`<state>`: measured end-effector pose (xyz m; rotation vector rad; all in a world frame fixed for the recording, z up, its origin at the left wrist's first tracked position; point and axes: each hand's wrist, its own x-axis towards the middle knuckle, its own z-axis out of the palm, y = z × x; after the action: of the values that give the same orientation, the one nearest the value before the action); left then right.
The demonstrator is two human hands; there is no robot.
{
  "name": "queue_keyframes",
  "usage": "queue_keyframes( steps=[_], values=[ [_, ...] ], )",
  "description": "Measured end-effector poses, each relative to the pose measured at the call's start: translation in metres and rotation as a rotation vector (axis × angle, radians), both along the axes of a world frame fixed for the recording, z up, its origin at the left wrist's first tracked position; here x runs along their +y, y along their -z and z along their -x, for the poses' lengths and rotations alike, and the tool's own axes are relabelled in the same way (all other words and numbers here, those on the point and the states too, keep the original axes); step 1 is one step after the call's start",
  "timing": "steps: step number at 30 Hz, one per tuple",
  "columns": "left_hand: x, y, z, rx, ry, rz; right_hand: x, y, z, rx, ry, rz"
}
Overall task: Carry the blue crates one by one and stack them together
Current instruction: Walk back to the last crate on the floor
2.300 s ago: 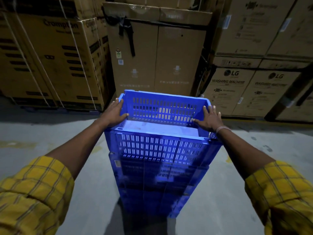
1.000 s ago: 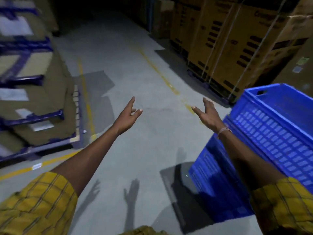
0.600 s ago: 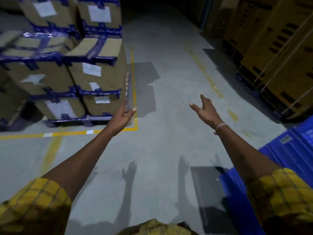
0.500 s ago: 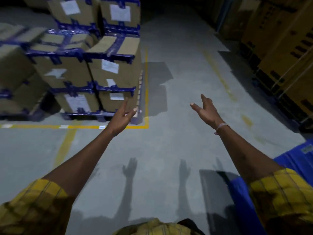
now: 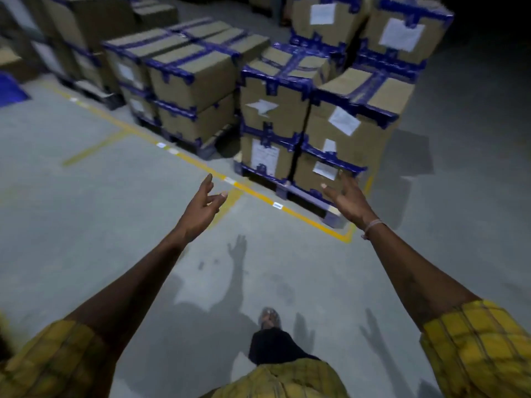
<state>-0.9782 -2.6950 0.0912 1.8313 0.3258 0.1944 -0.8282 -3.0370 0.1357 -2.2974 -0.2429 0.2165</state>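
My left hand (image 5: 204, 206) is stretched out in front of me over the concrete floor, fingers apart and holding nothing. My right hand (image 5: 349, 201) is held out at the same height, also empty with spread fingers, a thin band on its wrist. The stack of blue crates is out of this view. A blue shape (image 5: 10, 89) shows at the far left edge; I cannot tell whether it is a crate.
Cardboard boxes bound with blue tape (image 5: 313, 119) stand on pallets ahead, behind a yellow floor line (image 5: 258, 196). More such boxes (image 5: 184, 79) run back to the left. Grey concrete floor (image 5: 86, 214) lies to the left and in front. My foot (image 5: 270, 318) is below.
I let go of the stacked blue crates and turned left away from them; they slid out of view on the right. The taped boxes now fill the view ahead. Both hands stay empty.
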Motion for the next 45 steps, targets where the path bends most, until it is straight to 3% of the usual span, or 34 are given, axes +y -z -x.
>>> queue_keyframes(
  steps=[7, 14, 23, 29, 45],
  values=[
    [0.144, 0.019, -0.008, 0.024, -0.26, -0.002, 0.181, 0.031, -0.099, 0.081, -0.227, -0.088],
    [0.27, 0.003, -0.023, 0.033, -0.457, 0.026, 0.366, 0.027, -0.176, 0.12, -0.432, -0.027],
    [0.423, 0.038, -0.013, 0.035, -0.745, 0.095, 0.594, 0.032, -0.224, 0.137, -0.661, 0.024],
    [0.576, 0.071, -0.025, 0.03, -0.817, 0.116, 0.772, 0.057, -0.239, 0.11, -0.716, 0.056],
    [0.958, 0.053, -0.108, 0.175, -0.764, 0.042, 1.16, 0.068, -0.313, 0.279, -0.71, -0.015]
  ],
)
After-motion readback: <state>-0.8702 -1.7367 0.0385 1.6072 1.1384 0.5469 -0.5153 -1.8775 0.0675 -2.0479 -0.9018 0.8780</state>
